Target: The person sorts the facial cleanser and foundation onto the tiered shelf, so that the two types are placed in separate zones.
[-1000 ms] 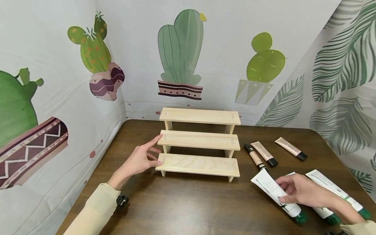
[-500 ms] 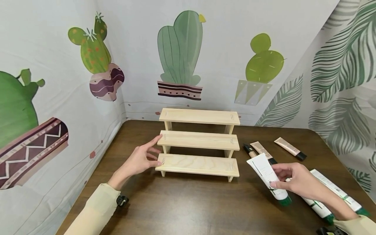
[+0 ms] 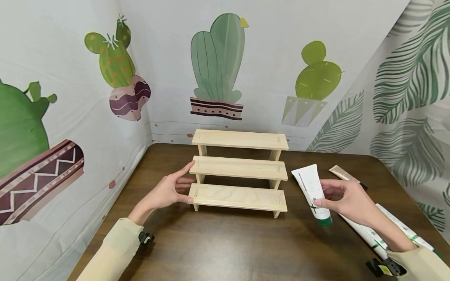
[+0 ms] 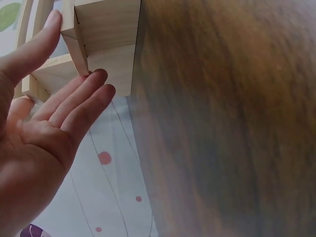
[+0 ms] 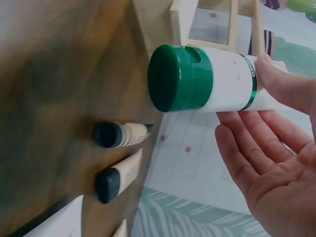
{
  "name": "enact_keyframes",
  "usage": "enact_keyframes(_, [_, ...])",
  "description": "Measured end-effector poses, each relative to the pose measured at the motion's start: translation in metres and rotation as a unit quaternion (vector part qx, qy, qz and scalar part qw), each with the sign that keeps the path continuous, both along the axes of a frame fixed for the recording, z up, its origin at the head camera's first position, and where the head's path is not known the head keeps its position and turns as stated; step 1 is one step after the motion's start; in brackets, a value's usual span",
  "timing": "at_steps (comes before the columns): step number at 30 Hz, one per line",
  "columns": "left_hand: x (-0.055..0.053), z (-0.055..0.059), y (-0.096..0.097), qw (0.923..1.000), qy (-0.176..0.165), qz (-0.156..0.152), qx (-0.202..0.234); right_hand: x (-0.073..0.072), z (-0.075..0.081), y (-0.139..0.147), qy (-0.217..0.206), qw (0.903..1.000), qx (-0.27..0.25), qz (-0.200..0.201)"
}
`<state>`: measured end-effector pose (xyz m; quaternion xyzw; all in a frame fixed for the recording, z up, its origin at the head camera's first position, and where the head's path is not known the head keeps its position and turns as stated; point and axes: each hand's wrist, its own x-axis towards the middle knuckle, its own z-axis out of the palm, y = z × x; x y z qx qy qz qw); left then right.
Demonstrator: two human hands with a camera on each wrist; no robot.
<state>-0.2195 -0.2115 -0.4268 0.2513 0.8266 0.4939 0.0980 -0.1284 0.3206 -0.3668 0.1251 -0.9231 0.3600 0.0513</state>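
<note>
Held between the thumb and fingers of my right hand [image 3: 353, 201] is a white squeeze tube [image 3: 311, 191] with a green cap, lifted off the table and tilted, cap end down. In the right wrist view the green cap [image 5: 180, 78] faces the camera, and the thumb lies across the tube. My left hand [image 3: 170, 189] rests at the left end of a three-tier wooden display stand [image 3: 239, 168]. Its index finger touches the middle tier and its thumb the bottom tier. The left wrist view shows the fingers [image 4: 81, 106] fairly straight beside the stand's side.
Two more white tubes [image 3: 367, 234] lie under and beyond the right forearm. A beige tube with a black cap [image 3: 346, 175] lies further back. Another beige tube [image 5: 121, 175] and a slim beige container [image 5: 123, 134] show in the right wrist view. Printed cloth [image 3: 267, 70] hangs behind the table.
My right hand has lifted the green-capped tube and carried it left and away from me, towards the stand, turning it more upright. My left hand has barely moved at the stand.
</note>
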Motion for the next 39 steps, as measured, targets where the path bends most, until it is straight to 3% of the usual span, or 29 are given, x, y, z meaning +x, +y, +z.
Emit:
enact_keyframes(12, [-0.002,-0.002,-0.002,0.9995,-0.019,-0.012,0.021,-0.017,0.027,-0.03,0.029,0.9995,-0.008,-0.013])
enact_keyframes(21, [-0.002,-0.002,-0.002,0.9993,-0.023,-0.014,0.025,-0.031,0.035,-0.059,0.059,0.9946,-0.084,0.02])
enact_keyframes(30, [-0.004,-0.002,-0.002,0.9994,-0.025,-0.012,0.023,-0.05,0.049,-0.087,0.084,0.9924,-0.089,0.006])
enact_keyframes(39, [-0.005,-0.004,-0.002,0.9995,-0.017,-0.014,0.022,-0.07,0.058,-0.112,0.092,0.9866,-0.134,0.012])
